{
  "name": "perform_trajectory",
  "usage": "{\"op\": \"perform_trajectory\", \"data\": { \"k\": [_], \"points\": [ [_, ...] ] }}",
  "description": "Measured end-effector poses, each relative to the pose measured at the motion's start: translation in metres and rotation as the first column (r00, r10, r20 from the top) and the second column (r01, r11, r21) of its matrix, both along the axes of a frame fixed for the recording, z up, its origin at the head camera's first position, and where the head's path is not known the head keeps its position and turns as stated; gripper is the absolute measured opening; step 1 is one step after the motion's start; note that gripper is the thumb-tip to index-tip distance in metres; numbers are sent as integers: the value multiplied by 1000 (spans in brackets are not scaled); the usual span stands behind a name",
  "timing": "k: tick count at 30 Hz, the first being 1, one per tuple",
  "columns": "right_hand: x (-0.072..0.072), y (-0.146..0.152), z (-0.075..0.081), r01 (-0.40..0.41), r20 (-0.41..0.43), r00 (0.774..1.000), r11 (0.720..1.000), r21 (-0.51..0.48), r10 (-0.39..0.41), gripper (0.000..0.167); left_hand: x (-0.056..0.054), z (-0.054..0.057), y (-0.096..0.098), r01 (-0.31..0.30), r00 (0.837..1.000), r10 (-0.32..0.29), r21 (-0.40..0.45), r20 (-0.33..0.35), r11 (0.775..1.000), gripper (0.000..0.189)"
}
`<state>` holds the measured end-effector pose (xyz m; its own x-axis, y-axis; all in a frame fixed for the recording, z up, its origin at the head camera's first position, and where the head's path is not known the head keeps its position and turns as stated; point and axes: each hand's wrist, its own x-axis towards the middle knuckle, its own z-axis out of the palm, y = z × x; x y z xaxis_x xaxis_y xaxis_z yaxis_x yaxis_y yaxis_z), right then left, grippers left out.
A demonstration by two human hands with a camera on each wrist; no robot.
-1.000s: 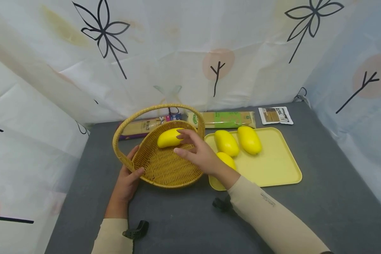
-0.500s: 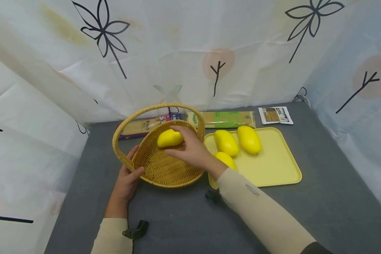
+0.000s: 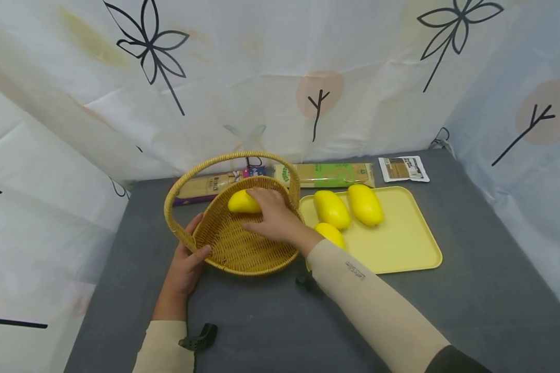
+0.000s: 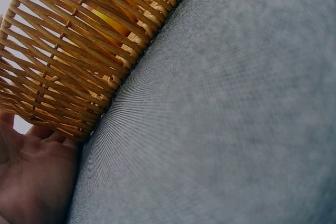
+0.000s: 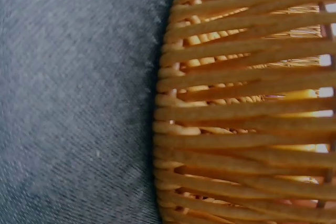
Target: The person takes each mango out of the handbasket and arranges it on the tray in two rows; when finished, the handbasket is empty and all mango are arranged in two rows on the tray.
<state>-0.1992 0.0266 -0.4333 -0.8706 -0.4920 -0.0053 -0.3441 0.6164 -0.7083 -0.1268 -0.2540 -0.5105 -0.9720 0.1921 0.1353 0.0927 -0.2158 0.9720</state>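
Observation:
A yellow mango [image 3: 242, 202] lies inside the wicker basket [image 3: 242, 254], toward its back wall, in the head view. My right hand [image 3: 276, 213] reaches over the basket's right side and grips the mango's right end, fingers on top and behind, thumb toward the front. The fingertips are partly hidden. At the basket's left side, my left hand [image 3: 189, 264] holds the rim, thumb over the edge and fingers outside. The left wrist view shows the left palm [image 4: 37, 177] against the woven wall [image 4: 68, 51]. Through the weave in the right wrist view, a bit of yellow shows.
A yellow tray [image 3: 401, 243] right of the basket bears three mangoes [image 3: 365, 205], one partly covered by the right forearm. Behind lie two long noodle packs [image 3: 331, 175] [image 3: 210, 187] and a small white-edged pouch [image 3: 403, 169]. The basket's tall handle [image 3: 233, 155] arches over its back.
My right hand has moved left and down onto the mango, its fingers closing over the right end. The mango has shifted slightly left. My left hand and the basket stay in place.

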Motion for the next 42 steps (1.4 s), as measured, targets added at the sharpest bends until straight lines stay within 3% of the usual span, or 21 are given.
{"op": "perform_trajectory", "data": {
  "k": [7, 13, 17, 22, 28, 33, 38, 42],
  "points": [
    [3, -9, -4, 12, -98, 995, 972, 233, 11, 78, 0, 1, -1, 0, 1000, 0, 2, -1, 1000, 77],
    [7, -10, -5, -7, -130, 990, 951, 309, 50, 65, 1, 1, -1, 2, 1000, -2, 2, 3, 1000, 78],
    [5, -9, -6, -24, -105, 993, 973, 231, 49, 64, 1, 1, -1, 2, 1000, -2, 2, 6, 1000, 78],
    [3, -6, -5, -5, -31, 1000, 1000, -6, 5, 62, 2, 2, -1, 0, 1000, 0, -4, 5, 1000, 78],
    [4, -2, 0, 73, -3, 997, 980, -186, -75, 70, 2, 2, 0, 3, 1000, -3, -1, 4, 1000, 78],
    [4, 2, 2, 100, 83, 994, 933, -346, -76, 74, 2, 2, 0, 5, 1000, -5, 7, -13, 1000, 78],
    [6, 5, 7, 92, 67, 995, 928, -361, -72, 69, 1, 2, 0, 4, 1000, -3, 10, -20, 1000, 77],
    [14, 6, 11, 131, 112, 989, 927, -350, -98, 63, 1, 2, 0, 3, 1000, -3, 4, -12, 1000, 77]
  ]
}}
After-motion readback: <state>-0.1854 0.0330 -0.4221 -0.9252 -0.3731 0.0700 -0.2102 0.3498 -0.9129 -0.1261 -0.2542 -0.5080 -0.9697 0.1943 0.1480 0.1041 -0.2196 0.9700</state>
